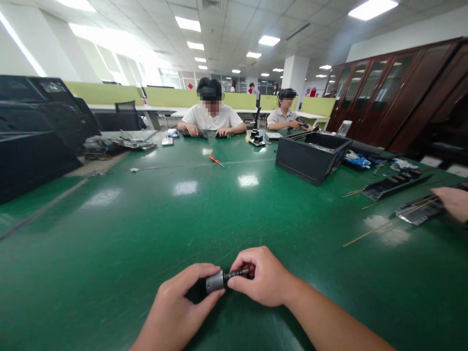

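Note:
Low in the middle of the view, both hands hold one small metal part with a short grey cylinder (215,282) at its left end. From its right side comes a thinner dark shaft (234,274) with bright ribs or coils along it. My left hand (179,302) grips the cylinder between thumb and fingers. My right hand (265,278) pinches the shaft, hiding its outer end. The part lies nearly level, tilted slightly up to the right, just over the green table (153,229). I cannot tell whether the shaft and cylinder are fixed together.
Further off lies an orange-handled screwdriver (215,161). A black open case (310,156) stands at right, near thin brass-coloured rods (369,233) and another person's hand (453,202). Black equipment (36,131) fills the left edge. Two people sit across the table.

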The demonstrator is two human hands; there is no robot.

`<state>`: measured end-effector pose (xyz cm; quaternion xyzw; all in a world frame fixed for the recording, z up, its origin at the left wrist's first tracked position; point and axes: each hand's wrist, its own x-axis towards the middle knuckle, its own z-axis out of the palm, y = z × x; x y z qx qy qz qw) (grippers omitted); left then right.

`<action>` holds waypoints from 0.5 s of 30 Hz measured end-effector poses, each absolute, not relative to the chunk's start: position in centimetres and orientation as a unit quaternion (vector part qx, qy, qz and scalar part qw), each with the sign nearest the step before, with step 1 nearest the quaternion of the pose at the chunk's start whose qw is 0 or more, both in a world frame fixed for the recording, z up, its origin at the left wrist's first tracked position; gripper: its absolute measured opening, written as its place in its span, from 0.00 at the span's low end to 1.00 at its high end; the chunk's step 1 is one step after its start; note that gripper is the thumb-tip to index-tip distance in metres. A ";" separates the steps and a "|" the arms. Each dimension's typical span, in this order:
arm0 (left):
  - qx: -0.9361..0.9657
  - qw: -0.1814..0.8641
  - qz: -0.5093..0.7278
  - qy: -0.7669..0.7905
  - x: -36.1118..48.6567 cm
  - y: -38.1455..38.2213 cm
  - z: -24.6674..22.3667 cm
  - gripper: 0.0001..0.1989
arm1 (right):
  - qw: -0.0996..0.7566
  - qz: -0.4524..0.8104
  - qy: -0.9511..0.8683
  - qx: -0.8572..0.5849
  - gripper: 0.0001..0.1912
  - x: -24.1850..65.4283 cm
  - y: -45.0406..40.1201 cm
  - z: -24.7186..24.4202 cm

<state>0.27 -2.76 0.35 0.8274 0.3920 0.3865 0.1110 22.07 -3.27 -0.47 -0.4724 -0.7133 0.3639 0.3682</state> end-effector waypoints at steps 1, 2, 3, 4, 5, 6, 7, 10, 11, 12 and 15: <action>0.828 0.110 0.386 0.391 0.3 -2.8 0.4 0.09 | 0.369 0.366 -0.712 -0.473 0.04 22.1 -3.3 -0.5; 0.828 0.109 0.386 0.391 0.2 -2.8 0.4 0.09 | 0.370 0.368 -0.710 -0.473 0.04 22.1 -3.3 -0.5; 0.829 0.108 0.385 0.391 0.2 -2.8 0.4 0.09 | 0.370 0.370 -0.709 -0.472 0.05 22.1 -3.3 -0.5; 0.829 0.108 0.386 0.390 0.2 -2.8 0.4 0.09 | 0.372 0.371 -0.708 -0.472 0.05 22.1 -3.3 -0.6; 0.828 0.109 0.387 0.390 0.2 -2.8 0.4 0.09 | 0.373 0.371 -0.708 -0.471 0.05 22.1 -3.3 -0.6; 0.828 0.110 0.389 0.390 0.2 -2.9 0.4 0.09 | 0.374 0.372 -0.707 -0.471 0.05 22.1 -3.3 -0.6; 0.827 0.111 0.390 0.390 0.2 -2.9 0.4 0.09 | 0.375 0.372 -0.706 -0.472 0.04 22.1 -3.3 -0.6; 0.823 0.115 0.391 0.396 0.2 -2.9 0.4 0.09 | 0.373 0.378 -0.702 -0.474 0.04 22.1 -3.3 -0.6; 0.822 0.117 0.389 0.399 0.2 -2.9 0.3 0.09 | 0.371 0.381 -0.701 -0.475 0.04 22.0 -3.3 -0.5; 0.822 0.119 0.387 0.401 0.2 -2.9 0.3 0.09 | 0.369 0.383 -0.701 -0.475 0.04 22.0 -3.3 -0.5; 0.822 0.119 0.388 0.400 0.3 -2.8 0.3 0.09 | 0.365 0.385 -0.702 -0.476 0.04 22.1 -3.3 -0.5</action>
